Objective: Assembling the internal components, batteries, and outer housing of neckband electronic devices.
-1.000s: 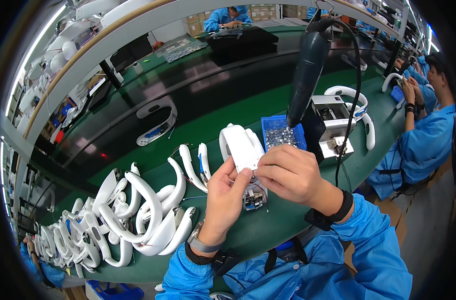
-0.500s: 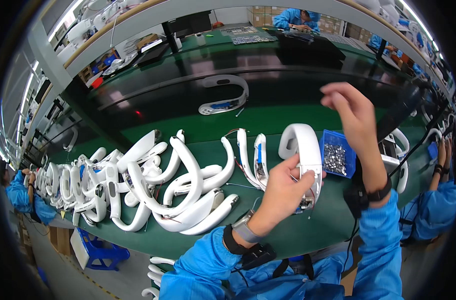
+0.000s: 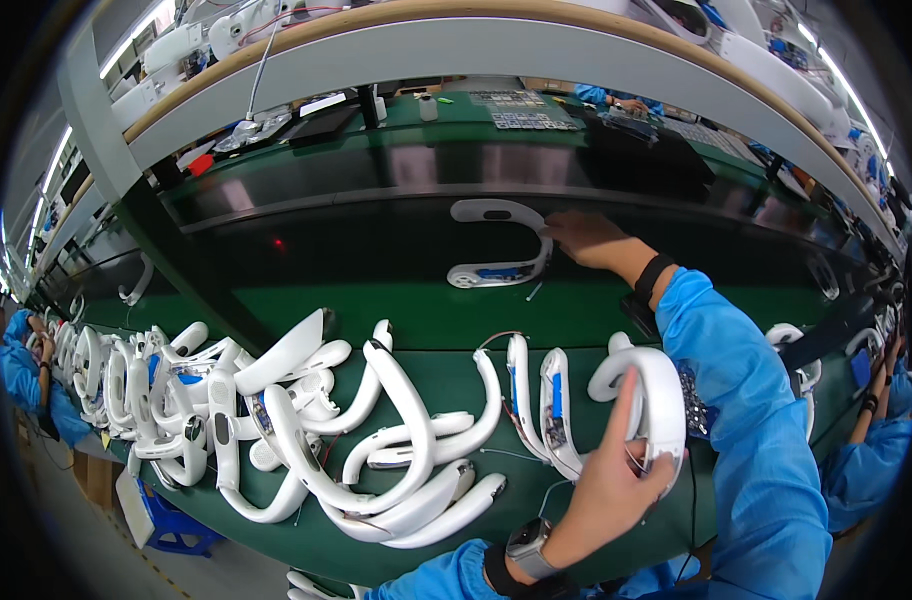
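My left hand is closed around a white curved neckband housing, which stands upright over the near right of the bench. Its index finger lies along the inner side of the curve. My right arm reaches across to the dark belt behind the bench. There my right hand, somewhat blurred, has its fingers at the bend of a second white U-shaped neckband housing. That one lies open side up, showing a blue part inside, with a short wire beside it. Just left of my left hand lie opened housing halves with blue parts and wires.
A heap of white neckband housings covers the left of the green bench. The blue box of small metal parts is partly hidden by my right sleeve. Overhead runs a shelf rail. Co-workers sit at both sides and across.
My right hand has gone from above the blue box forward and left to the housing on the belt. My left hand keeps its housing. The whole view has shifted.
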A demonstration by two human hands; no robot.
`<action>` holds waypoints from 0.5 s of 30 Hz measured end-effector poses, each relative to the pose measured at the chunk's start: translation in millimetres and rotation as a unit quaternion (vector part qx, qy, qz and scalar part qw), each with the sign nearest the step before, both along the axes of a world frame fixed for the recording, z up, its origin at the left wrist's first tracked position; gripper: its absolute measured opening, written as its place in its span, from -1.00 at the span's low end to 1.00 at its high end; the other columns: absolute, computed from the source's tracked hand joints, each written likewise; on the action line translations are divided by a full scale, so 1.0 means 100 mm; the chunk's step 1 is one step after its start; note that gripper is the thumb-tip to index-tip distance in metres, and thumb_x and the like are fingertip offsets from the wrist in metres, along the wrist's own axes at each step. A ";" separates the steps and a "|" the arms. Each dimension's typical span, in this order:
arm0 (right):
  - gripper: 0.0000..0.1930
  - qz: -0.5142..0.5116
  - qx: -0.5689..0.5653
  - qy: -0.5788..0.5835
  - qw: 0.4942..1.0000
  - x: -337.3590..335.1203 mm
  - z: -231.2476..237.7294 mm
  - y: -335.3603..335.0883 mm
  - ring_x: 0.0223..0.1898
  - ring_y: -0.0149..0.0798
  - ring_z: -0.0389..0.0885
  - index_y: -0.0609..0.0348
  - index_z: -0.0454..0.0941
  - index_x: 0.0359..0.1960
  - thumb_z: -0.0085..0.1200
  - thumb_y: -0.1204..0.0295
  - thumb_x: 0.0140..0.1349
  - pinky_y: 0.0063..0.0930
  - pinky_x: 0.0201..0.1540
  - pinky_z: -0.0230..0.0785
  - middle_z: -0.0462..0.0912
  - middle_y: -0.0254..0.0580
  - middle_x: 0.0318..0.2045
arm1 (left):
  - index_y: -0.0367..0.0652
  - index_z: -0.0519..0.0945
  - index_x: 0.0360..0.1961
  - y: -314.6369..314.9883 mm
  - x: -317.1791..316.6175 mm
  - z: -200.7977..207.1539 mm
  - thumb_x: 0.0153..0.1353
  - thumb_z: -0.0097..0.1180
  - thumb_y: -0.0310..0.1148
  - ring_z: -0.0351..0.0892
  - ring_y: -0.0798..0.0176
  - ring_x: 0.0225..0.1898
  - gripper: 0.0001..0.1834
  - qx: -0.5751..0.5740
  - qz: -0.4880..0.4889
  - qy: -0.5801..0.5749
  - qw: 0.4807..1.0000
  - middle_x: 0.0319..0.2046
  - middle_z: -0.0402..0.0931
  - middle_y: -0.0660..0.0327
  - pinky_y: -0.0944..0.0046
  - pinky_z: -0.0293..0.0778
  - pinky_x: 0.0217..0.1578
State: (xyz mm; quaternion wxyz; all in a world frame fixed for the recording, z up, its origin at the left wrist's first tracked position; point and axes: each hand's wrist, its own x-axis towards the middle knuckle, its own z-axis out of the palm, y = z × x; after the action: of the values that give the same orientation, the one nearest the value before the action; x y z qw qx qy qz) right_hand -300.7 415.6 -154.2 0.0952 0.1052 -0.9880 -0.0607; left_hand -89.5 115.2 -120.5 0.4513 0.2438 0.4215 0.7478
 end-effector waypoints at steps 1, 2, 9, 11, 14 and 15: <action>-0.64 0.005 -0.001 0.000 1.000 -0.10 -0.06 0.00 0.11 0.01 0.55 0.00 0.62 0.05 0.08 0.48 0.18 -0.14 0.13 0.45 0.58 -0.16 0.04 | 0.07 -0.30 0.57 -0.01 -0.03 0.02 0.33 0.02 -0.57 0.57 0.44 -0.35 -0.03 0.012 -0.002 0.002 1.000 -0.20 0.67 0.03 0.39 0.50 -0.29; -0.64 0.052 0.040 0.030 0.997 -0.14 -0.17 0.09 0.09 -0.01 0.56 -0.01 0.62 0.04 0.09 0.48 0.17 -0.15 0.13 0.44 0.58 -0.17 0.04 | 0.11 -0.19 0.58 0.00 -0.05 0.03 0.32 0.03 -0.56 0.50 0.46 -0.40 -0.07 0.002 -0.031 0.008 0.999 -0.25 0.65 0.12 0.41 0.46 -0.29; -0.83 0.064 0.109 -0.017 0.992 -0.33 -0.56 0.25 -0.05 -0.05 0.63 -0.04 0.68 -0.25 0.05 0.43 0.18 -0.23 0.11 0.42 0.71 -0.24 -0.20 | 0.17 0.12 0.52 0.06 -0.01 -0.06 0.23 0.11 -0.45 0.41 0.34 -0.53 -0.16 -0.016 0.032 0.099 0.994 -0.51 0.50 0.13 0.33 0.42 -0.38; -0.87 0.089 0.080 -0.027 0.992 -0.14 -0.31 0.36 -0.15 0.00 0.65 -0.02 0.66 -0.31 0.12 0.43 0.11 -0.17 0.01 0.45 0.71 -0.14 -0.30 | 0.17 0.12 0.52 0.15 0.00 -0.05 0.21 0.11 -0.46 0.38 0.26 -0.58 -0.15 0.008 0.035 0.097 0.995 -0.54 0.45 0.11 0.29 0.39 -0.42; -0.85 0.063 0.024 -0.038 0.997 -0.16 0.14 -0.15 -0.17 0.10 0.66 0.08 0.63 -0.32 0.23 0.39 0.06 -0.08 -0.09 0.46 0.69 -0.04 -0.35 | 0.11 0.09 0.54 0.07 -0.04 -0.04 0.23 0.07 -0.50 0.39 0.46 -0.55 -0.16 -0.015 0.034 0.138 0.990 -0.53 0.53 0.22 0.39 0.37 -0.43; -0.82 0.045 -0.012 -0.054 0.997 -0.12 0.30 -0.23 -0.18 0.12 0.65 0.12 0.62 -0.31 0.27 0.38 0.05 -0.04 -0.12 0.45 0.68 -0.01 -0.35 | 0.11 0.09 0.54 0.08 -0.02 -0.03 0.23 0.07 -0.50 0.39 0.46 -0.55 -0.16 -0.014 0.031 0.136 0.990 -0.53 0.53 0.22 0.39 0.37 -0.43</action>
State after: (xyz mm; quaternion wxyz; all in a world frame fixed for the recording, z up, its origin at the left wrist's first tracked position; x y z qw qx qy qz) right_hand -312.4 392.6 -124.1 0.0461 0.1516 -0.9866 -0.0383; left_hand -91.4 122.7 -123.6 0.3696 0.3232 0.4970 0.7155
